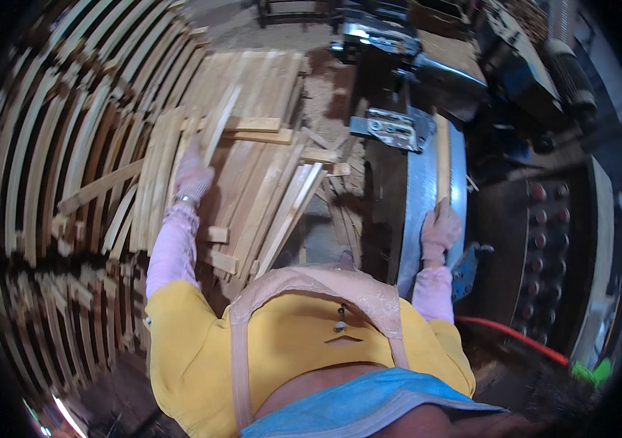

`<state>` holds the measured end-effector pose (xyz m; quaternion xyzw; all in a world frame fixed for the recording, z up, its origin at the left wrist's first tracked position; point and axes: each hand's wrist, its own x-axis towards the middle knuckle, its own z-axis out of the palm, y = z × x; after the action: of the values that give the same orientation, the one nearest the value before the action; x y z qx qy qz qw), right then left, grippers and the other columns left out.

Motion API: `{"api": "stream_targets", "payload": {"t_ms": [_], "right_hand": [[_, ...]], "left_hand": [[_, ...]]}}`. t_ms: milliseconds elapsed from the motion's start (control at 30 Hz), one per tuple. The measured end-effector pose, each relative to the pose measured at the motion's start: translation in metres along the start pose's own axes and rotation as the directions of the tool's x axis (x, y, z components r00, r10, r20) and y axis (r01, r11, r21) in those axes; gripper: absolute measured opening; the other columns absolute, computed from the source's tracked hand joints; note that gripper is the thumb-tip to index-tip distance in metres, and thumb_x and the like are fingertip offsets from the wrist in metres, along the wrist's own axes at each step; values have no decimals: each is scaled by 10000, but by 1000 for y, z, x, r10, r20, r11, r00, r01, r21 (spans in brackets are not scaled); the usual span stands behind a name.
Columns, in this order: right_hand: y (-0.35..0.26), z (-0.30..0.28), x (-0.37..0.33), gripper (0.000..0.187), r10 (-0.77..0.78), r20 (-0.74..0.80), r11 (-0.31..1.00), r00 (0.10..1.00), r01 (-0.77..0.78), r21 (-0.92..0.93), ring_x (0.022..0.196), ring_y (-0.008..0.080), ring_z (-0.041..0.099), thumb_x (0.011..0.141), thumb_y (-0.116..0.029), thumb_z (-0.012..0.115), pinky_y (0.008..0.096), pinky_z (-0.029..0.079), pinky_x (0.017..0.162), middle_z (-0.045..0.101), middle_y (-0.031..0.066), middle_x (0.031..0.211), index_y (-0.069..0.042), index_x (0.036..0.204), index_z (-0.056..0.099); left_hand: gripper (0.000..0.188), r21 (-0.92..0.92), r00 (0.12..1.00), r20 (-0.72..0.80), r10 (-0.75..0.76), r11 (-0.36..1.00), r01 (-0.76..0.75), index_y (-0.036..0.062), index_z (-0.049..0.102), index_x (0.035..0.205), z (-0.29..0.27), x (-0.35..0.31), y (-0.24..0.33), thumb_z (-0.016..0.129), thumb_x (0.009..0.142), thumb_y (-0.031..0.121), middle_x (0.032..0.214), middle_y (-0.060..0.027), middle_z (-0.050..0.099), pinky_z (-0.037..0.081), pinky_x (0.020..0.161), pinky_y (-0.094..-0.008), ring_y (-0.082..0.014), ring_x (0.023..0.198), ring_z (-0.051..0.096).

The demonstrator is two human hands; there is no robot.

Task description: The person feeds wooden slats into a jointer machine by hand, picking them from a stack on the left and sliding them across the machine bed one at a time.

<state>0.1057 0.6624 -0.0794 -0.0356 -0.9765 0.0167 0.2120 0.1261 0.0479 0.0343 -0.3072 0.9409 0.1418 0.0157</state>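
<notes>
My right hand (442, 228) is closed on the near end of a wooden strip (443, 160), lying toward the metal bed's (420, 186) right edge. My left hand (194, 177), its grip unclear, meets a pale strip (222, 125) above stacked boards (242, 179).

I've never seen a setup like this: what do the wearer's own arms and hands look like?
Both arms have yellow upper sleeves and pale pink lower sleeves. The left hand and right hand seem to wear thin gloves, though blur leaves that unsure. A narrow band circles the left wrist.
</notes>
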Motion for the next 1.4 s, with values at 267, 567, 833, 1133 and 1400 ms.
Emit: {"api": "stream_targets", "payload": {"t_ms": [267,567,833,1133,1400], "right_hand": [[-81,1,106,434,-41,300,824,953,-138,550,1037,393,672,885,-302,708,499,520,895,700,208,1113,-82,1255,655],[-113,-104,-43,863,75,513,668,855,-425,611,1428,374,488,861,-218,812,422,372,1199,515,239,1530,-6,1585,392],[-8,-127,-148,696,389,352,911,851,-413,-7,1134,454,630,877,-240,741,540,505,980,670,250,1270,-54,1503,502],[-36,-4,94,692,390,130,889,911,-410,206,1135,431,647,896,-332,737,519,512,969,681,240,1274,-109,1513,517],[-44,-28,38,608,330,224,886,917,-382,261,1012,485,671,915,-312,673,573,504,875,704,296,1067,-128,1479,540]], "left_hand": [[702,-547,931,-210,298,754,-365,-26,544,1428,-1,39,113,764,826,262,1097,-148,701,539,898,-392,-268,927,671],[773,-986,716,80,694,-52,160,-73,380,1537,69,-105,310,763,899,138,1397,-239,592,535,992,-363,-263,1217,627],[790,-808,694,520,497,551,211,-100,420,1521,150,-92,200,730,885,252,1473,-276,560,472,1124,-375,-308,1365,570],[766,-705,892,242,382,700,-108,1,538,1471,122,-57,139,754,862,411,1368,-236,661,480,1098,-394,-345,1283,630],[755,218,992,-111,54,976,-29,111,496,1502,49,20,-6,689,880,492,1489,-202,548,397,1156,-486,-359,1410,497]]}}
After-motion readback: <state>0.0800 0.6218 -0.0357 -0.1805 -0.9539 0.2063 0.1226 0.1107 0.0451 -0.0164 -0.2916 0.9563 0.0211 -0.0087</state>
